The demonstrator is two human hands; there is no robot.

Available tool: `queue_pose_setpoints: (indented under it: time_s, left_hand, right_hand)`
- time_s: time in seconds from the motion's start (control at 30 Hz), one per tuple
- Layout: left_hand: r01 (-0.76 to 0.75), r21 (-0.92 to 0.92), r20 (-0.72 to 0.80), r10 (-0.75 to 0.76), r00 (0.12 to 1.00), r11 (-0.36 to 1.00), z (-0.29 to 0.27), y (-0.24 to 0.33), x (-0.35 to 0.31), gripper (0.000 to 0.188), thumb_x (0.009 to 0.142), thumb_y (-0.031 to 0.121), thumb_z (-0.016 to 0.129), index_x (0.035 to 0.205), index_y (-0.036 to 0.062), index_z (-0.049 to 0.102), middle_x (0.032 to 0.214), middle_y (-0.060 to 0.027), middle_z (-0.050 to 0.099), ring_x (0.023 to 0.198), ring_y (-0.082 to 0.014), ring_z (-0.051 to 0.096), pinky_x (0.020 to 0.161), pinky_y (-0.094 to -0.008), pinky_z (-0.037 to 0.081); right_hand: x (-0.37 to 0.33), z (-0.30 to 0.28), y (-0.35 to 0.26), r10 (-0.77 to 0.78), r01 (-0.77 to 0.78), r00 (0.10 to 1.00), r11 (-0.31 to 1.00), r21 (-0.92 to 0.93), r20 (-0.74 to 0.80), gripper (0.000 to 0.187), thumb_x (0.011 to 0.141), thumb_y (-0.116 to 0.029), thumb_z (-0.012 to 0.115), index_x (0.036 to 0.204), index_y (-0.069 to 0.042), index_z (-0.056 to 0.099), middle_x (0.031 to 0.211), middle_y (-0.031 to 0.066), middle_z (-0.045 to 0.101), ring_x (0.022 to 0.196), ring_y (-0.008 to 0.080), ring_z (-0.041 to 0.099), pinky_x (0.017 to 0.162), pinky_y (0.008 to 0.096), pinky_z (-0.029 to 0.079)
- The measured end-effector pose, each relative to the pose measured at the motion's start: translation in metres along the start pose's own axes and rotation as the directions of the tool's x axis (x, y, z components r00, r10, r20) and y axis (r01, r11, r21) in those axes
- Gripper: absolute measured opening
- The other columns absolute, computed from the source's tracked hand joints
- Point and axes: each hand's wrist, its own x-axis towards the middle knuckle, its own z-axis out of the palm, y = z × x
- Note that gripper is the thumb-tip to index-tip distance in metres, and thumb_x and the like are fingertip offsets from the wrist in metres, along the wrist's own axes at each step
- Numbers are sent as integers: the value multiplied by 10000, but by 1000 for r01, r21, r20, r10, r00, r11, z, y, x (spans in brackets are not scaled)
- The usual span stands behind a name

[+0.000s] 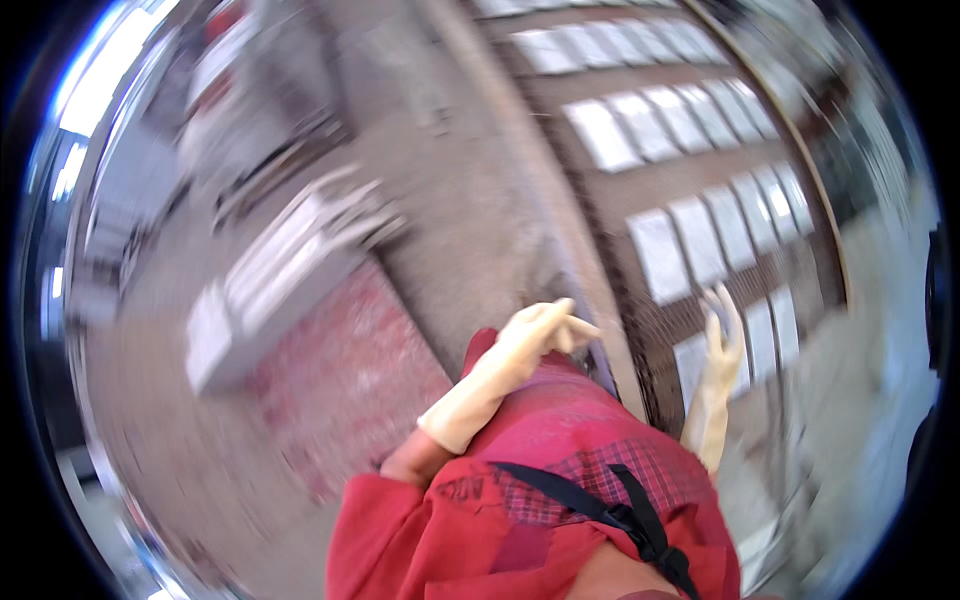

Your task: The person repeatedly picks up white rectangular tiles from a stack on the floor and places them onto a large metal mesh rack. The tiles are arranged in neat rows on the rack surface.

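Cream rubber gloves cover both my hands. My left hand [540, 328] is in front of my red clothing [580, 400], beside the long edge rail [612, 355] of a conveyor-like bed. Its fingers point right, loosely bent and apart, and nothing shows in them. Over the nearest row of white rectangular slabs [692, 365] hovers my right hand [724, 330], with its fingers stretched out. Whether it touches a slab I cannot tell. The slabs lie in several rows on the dark brown mesh surface [600, 190]. Motion blurs much of the picture.
To my left, a stack of long white pieces [290, 260] lies by a worn red board [345, 370] on the grey-brown floor [180, 460]. Farther back stands a bulky pale load [250, 110]. A thin pale rail [800, 150] bounds the bed's far side.
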Motion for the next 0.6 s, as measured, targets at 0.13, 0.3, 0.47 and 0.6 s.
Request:
queue_pose_setpoints:
  time_s: [0.13, 0.3, 0.47, 0.6]
  left_hand:
    - [21, -10, -89, -21, 996, 1000, -20, 34, -22, 578, 1138, 471, 599, 752, 48, 671, 1220, -217, 799, 1172, -293, 733, 1138, -449, 529]
    - [-145, -240, -297, 70, 952, 960, -58, 83, -75, 466, 1142, 458, 597, 1042, 25, 739, 1213, -173, 798, 1184, -284, 736, 1124, -447, 542]
    - [-270, -331, -482, 84, 872, 904, -177, 123, -75, 433, 1138, 440, 611, 1300, 57, 734, 1251, -159, 785, 1184, -279, 739, 1104, -459, 558]
    - [-369, -325, -668, 65, 741, 871, -310, 158, -84, 434, 1124, 446, 630, 1355, 90, 722, 1277, -152, 777, 1169, -262, 741, 1076, -448, 571]
  right_hand:
    - [18, 63, -44, 41, -47, 993, 997, 55, 115, 451, 1158, -75, 500, 1597, 29, 528, 1518, 245, 633, 1409, 336, 624, 1252, 457, 464]
    - [34, 165, -116, 18, -33, 917, 999, 32, 398, 490, 1157, -121, 511, 1622, 31, 497, 1506, 239, 647, 1358, 321, 645, 1220, 446, 470]
    - [59, 302, -112, 67, -100, 811, 995, 24, 581, 487, 1143, -77, 548, 1615, 35, 509, 1497, 215, 655, 1365, 302, 653, 1214, 423, 480]
    - [61, 405, -119, 98, -68, 702, 995, -70, 706, 493, 1138, -82, 577, 1621, 1, 523, 1482, 195, 676, 1349, 283, 663, 1185, 402, 508]
